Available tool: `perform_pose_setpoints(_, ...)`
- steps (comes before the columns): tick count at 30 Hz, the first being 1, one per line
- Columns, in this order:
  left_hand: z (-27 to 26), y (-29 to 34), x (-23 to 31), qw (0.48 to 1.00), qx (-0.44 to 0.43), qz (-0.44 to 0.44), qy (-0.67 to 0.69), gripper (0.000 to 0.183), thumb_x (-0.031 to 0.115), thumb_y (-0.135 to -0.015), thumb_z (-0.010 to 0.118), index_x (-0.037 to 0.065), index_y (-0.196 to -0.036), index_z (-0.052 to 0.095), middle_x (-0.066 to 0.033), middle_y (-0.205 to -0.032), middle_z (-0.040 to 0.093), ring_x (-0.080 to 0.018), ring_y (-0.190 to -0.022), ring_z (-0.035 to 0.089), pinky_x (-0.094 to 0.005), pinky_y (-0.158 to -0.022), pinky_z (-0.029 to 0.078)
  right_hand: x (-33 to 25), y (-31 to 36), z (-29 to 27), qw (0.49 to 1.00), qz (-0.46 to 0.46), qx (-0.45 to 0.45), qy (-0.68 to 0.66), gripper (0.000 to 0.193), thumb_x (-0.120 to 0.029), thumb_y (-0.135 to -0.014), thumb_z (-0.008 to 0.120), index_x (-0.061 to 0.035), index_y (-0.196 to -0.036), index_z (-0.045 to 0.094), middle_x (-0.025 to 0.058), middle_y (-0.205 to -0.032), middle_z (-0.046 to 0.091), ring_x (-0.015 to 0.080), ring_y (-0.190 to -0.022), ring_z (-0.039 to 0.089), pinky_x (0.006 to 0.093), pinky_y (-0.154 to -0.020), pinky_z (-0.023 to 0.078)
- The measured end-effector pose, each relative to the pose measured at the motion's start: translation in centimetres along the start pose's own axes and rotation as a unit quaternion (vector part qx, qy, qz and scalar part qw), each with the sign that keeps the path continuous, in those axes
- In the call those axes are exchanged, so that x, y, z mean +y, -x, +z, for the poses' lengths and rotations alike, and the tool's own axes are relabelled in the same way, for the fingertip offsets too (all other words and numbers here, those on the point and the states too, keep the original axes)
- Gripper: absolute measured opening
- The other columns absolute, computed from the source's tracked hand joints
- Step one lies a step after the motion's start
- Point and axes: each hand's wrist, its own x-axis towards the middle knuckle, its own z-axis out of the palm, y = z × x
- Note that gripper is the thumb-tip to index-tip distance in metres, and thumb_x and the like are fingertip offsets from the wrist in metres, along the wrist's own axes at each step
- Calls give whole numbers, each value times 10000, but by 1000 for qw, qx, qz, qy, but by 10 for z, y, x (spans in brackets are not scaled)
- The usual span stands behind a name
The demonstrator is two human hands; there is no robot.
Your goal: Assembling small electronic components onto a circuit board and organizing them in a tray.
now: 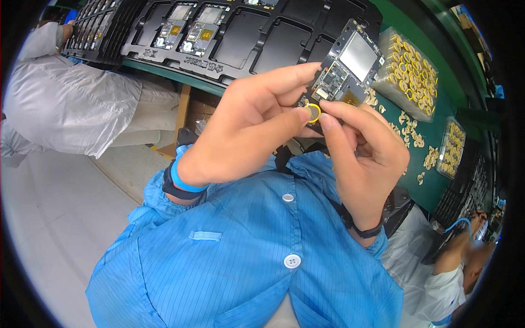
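My left hand [240, 128] grips a dark circuit board [337, 82] by its lower left edge, with the thumb pressing on a round coin cell [313, 113] in a yellow ring. The board is tilted and carries a large silver shield plate [359, 57]. My right hand [367, 145] is closed in a pinch at the coin cell's right edge, thumb and forefinger almost together. The cell lies at the board's lower end, partly covered by my left thumb.
Ahead is a black compartment tray [238, 41] holding several boards. A clear box [407, 74] of yellow-ringed cells stands right, with loose small pieces [407, 131] on the green table and another box [453, 147]. A person in white [82, 104] stands left; another person [445, 273] is lower right.
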Motion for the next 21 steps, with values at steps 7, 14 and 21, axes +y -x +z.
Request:
perform_pose_setpoints(7, -3, 0, -2, 999, 12, -19, 44, 558, -111, -1034, 487, -69, -1586, 416, -267, -1490, 590, -328, -1316, 655, -452, -1018, 643, -4, -5, -11, 998, -23, -52, 20, 324, 121, -897, 711, -12, -1177, 807, 20, -746, 567, 69, -650, 508, 233, -570, 363)
perform_pose_setpoints(14, -3, -1, 2, 999, 1, -31, 42, 567, -111, -1022, 475, -79, -1585, 411, -267, -1500, 584, -330, -1324, 650, -451, -1015, 645, 1, -2, -8, 990, -110, -39, 77, 370, 151, -863, 693, -24, -1166, 813, 33, -719, 549, 85, -588, 489, 249, -535, 352)
perform_pose_setpoints(21, -1, -1, 1, 999, 20, -21, 43, 565, -114, -1019, 503, -76, -1578, 427, -258, -1486, 601, -317, -1297, 667, -444, -1001, 649, 2, -2, -7, 976, -150, -37, 156, 407, 118, -797, 715, -26, -1169, 792, 85, -725, 550, 202, -567, 561, 338, -518, 448)
